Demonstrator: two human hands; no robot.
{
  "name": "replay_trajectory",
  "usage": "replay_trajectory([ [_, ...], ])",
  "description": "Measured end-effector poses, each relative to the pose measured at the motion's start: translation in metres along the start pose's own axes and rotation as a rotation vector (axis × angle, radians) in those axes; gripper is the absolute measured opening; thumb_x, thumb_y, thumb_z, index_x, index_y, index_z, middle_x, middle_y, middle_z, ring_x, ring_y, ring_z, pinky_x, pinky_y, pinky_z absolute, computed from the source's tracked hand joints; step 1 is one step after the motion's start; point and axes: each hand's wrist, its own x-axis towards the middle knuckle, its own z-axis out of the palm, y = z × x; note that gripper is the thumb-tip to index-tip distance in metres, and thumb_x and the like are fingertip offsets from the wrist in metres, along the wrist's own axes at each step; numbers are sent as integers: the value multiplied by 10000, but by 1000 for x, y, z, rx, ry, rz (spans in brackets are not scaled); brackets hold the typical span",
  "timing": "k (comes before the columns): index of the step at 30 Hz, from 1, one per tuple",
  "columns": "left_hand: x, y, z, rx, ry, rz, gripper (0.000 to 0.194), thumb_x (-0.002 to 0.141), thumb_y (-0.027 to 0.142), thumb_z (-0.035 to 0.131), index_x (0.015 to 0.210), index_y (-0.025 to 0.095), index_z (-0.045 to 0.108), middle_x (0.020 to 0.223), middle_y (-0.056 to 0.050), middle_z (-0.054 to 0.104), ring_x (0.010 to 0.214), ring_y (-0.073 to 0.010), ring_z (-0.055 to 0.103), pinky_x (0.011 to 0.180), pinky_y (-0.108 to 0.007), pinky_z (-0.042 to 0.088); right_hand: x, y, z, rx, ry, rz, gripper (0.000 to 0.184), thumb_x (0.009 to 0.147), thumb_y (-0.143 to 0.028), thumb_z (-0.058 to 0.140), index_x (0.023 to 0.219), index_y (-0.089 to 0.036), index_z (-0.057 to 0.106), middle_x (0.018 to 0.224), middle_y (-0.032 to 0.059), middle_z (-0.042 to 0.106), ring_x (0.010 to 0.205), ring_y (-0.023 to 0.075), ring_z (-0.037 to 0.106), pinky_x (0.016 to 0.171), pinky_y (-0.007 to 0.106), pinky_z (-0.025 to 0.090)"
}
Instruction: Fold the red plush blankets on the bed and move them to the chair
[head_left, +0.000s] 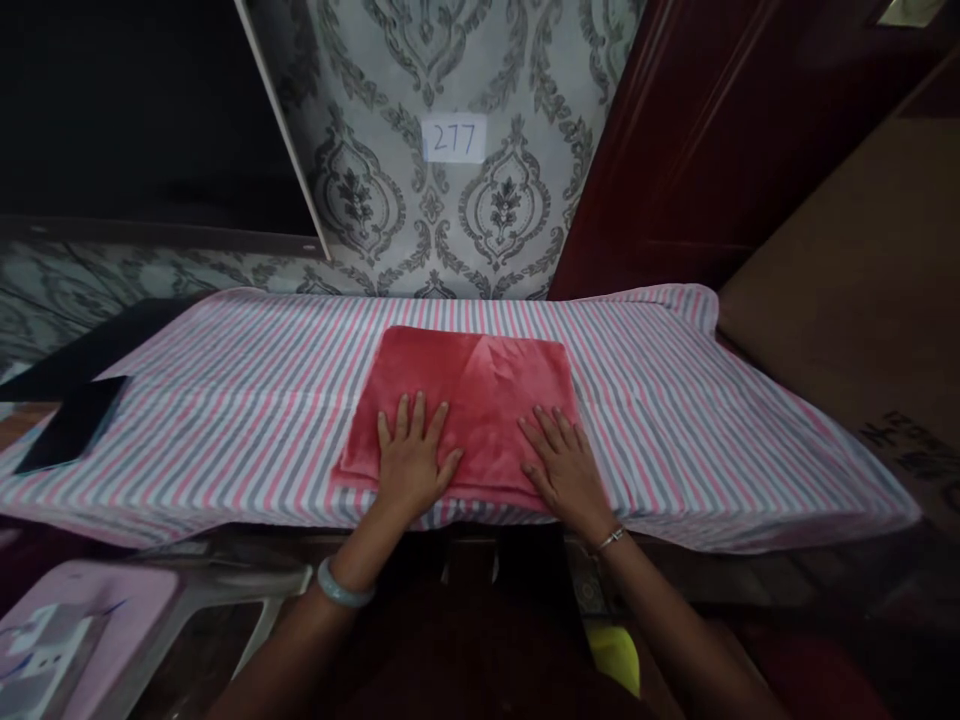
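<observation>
A red, plush-looking cloth (480, 400), folded into a rough rectangle, lies on a striped sheet (660, 420) in pink, grey and white. My left hand (411, 455) rests flat on the cloth's near left part, fingers spread and pointing away from me. On its near right part lies my right hand (566, 465), also flat with the fingers apart. Neither hand grips anything. Folded layers show along the near edge of the cloth, and a lighter smoothed patch marks its upper right.
A dark phone or tablet (75, 425) lies at the left end of the sheet. Behind stand a large black screen (142, 120) and a patterned wall with a paper (454, 138) marked 277. A cardboard box (855, 270) borders the right; a pink stool (112, 610) is lower left.
</observation>
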Motion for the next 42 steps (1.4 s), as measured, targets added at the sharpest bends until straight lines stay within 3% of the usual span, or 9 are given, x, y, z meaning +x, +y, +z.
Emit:
replay_trajectory([
  [8,-10,1,5,8,30,22,661,948,499,552,1537,209,474,1632,-204,355,1515,-431,295,1186,-700,195,-5,9,9,33,56,-42,565,1054,-469,354,1593,-300,374,1661,76,328,1549,335,219,1166,612,325],
  [12,-24,-2,2,-16,63,144,578,991,431,503,1537,243,464,1622,-137,404,1523,-344,312,1225,-627,179,4,20,-8,45,-66,-80,560,1048,-508,363,1576,-327,404,1630,83,388,1512,348,318,1130,633,374],
  [15,-37,-2,0,-49,89,220,547,996,414,507,1520,261,482,1596,-114,452,1515,-318,332,1238,-611,159,32,11,-33,74,-131,-129,560,1059,-493,343,1588,-313,384,1578,100,468,1466,343,403,1134,652,369],
  [18,-46,-2,0,-54,132,210,532,985,394,536,1502,270,504,1580,-119,472,1502,-330,350,1234,-632,145,74,-25,-46,159,-179,-301,564,1073,-453,320,1615,-300,319,1631,67,388,1516,280,326,1206,579,320],
  [22,-53,-6,6,-18,181,181,501,961,377,580,1453,281,561,1535,-120,522,1500,-347,344,1229,-650,148,126,-76,-26,156,-347,-553,561,1072,-430,343,1622,-332,285,1683,23,275,1564,254,199,1242,547,261],
  [26,-61,-8,16,-5,240,187,527,931,402,625,1448,314,575,1535,-98,525,1514,-349,316,1224,-610,206,169,-81,6,27,-430,-676,566,1060,-477,398,1607,-354,312,1688,19,251,1572,291,149,1234,637,171],
  [33,-64,-5,21,-53,299,164,505,931,403,599,1422,284,610,1502,-78,569,1454,-324,415,1226,-535,225,234,-21,44,-68,-371,-338,604,1061,-534,335,1619,-307,304,1680,65,278,1518,330,311,1177,569,343],
  [37,-62,-4,22,-75,318,160,491,927,405,600,1397,268,631,1490,-80,581,1443,-328,430,1228,-529,214,238,-9,61,-17,-319,-259,632,1068,-547,267,1624,-250,300,1601,103,435,1389,307,495,1129,494,413],
  [42,-62,-4,23,-67,328,154,489,931,411,591,1396,267,632,1497,-88,574,1434,-332,439,1223,-525,221,231,-15,62,-11,-294,-238,635,1062,-557,260,1616,-253,321,1589,95,453,1350,321,526,1114,504,419],
])
